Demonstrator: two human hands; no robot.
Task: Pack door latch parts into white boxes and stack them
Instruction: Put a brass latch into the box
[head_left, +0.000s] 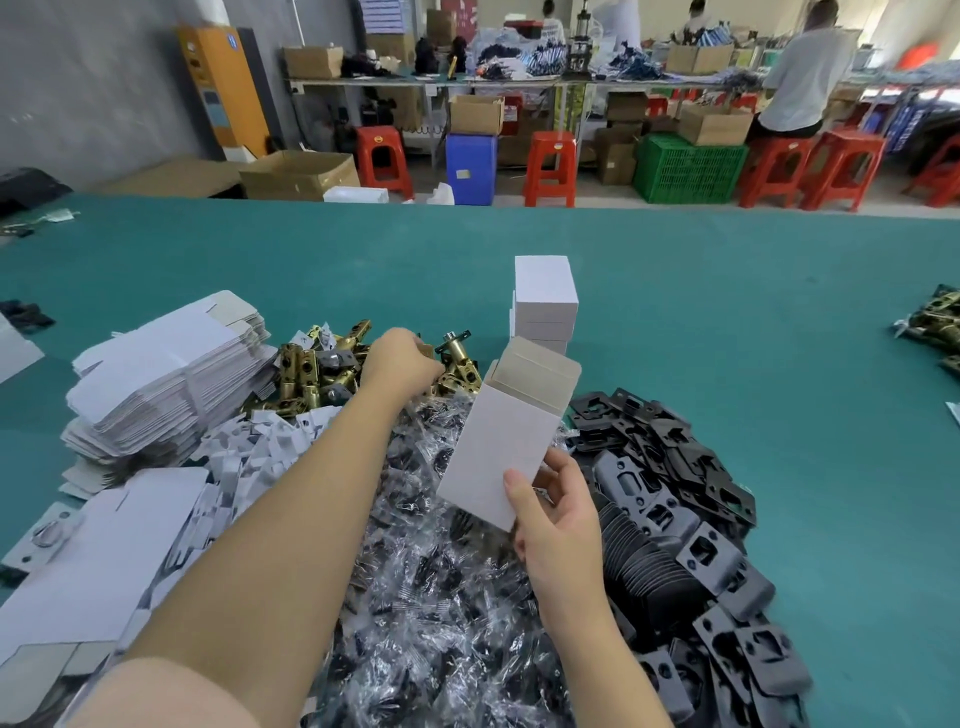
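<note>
My right hand (558, 525) grips the lower end of an open white box (506, 441), held tilted with its top flaps up over the parts. Reaching forward, my left hand (397, 361) curls its fingers around a brass latch (457, 358) in the pile of brass latches (317, 371). A stack of closed white boxes (545, 301) stands just behind on the green table (727, 312). Black strike plates (670, 488) lie heaped at the right. Clear bags of screws (431, 571) fill the middle.
Flat unfolded white cartons (166, 374) are piled at the left, with more (104, 545) nearer me. More brass parts (935, 322) lie at the far right edge. Beyond the table stand red stools, cardboard boxes, a green crate and people at benches.
</note>
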